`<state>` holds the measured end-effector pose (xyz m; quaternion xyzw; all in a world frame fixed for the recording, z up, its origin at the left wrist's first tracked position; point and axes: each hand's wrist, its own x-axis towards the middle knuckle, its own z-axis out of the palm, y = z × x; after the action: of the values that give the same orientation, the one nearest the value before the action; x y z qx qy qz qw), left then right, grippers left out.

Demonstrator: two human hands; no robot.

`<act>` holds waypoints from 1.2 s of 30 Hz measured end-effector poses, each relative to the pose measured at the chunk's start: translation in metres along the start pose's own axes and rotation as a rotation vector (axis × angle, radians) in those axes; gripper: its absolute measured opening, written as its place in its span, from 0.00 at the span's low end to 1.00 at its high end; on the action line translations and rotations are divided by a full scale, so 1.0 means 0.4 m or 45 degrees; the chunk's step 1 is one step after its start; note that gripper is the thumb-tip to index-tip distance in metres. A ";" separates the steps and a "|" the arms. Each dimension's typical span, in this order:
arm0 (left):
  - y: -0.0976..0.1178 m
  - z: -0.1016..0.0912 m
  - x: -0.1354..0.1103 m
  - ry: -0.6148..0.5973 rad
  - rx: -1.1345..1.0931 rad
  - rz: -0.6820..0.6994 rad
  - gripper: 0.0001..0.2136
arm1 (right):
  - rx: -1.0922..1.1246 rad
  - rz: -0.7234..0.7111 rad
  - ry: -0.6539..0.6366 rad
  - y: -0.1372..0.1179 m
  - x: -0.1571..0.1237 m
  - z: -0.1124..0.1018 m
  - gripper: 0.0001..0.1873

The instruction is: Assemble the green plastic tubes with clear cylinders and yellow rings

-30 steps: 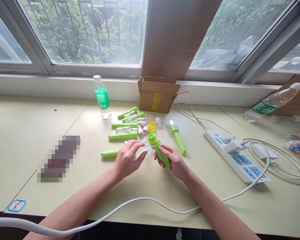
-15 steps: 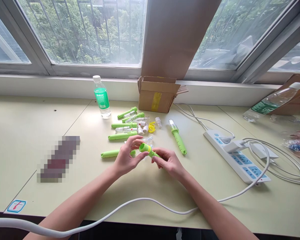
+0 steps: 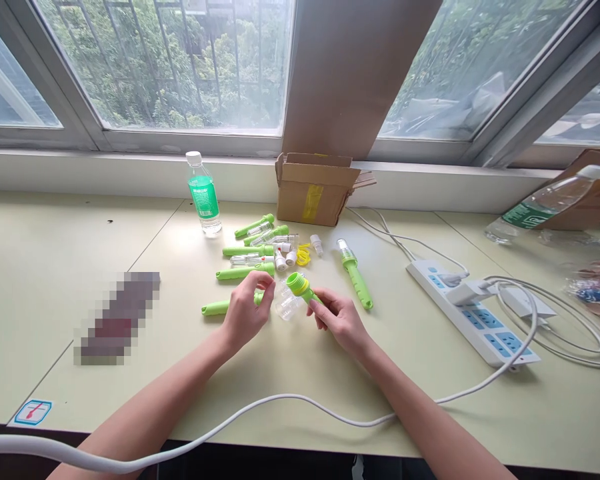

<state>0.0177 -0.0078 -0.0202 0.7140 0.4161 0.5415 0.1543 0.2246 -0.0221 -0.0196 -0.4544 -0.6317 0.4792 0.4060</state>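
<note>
Carton [image 3: 294, 195] beyond clear cover [image 3: 287, 305]; left hand [image 3: 246, 308] pinched, contents unclear; right hand [image 3: 342, 321] holding green tube [image 3: 300, 287]

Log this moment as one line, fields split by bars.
right hand: holds green handle | left hand: curled, contents unclear | clear plastic piece: between the hands

Light-green plastic tube handle [image 3: 307, 294] sits tilted in the right hand [image 3: 339, 321], threaded open end up-left. Yellow plastic ring [image 3: 301, 288] circles its neck.
</note>
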 end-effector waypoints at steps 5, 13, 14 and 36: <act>-0.008 -0.012 0.009 -0.076 0.140 0.036 0.03 | -0.003 0.002 0.015 0.005 0.002 0.000 0.15; -0.025 -0.038 0.030 -0.365 0.797 0.130 0.11 | -0.028 0.009 -0.002 0.007 0.005 0.003 0.16; -0.024 -0.037 0.028 -0.407 0.821 0.135 0.12 | -0.031 0.009 -0.005 0.007 0.005 0.004 0.17; -0.038 -0.009 0.000 -0.600 0.802 0.180 0.06 | -0.042 0.013 -0.022 0.006 0.009 0.005 0.19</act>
<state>0.0079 0.0007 -0.0291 0.8579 0.4648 0.2182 -0.0186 0.2224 -0.0189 -0.0222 -0.4601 -0.6408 0.4745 0.3906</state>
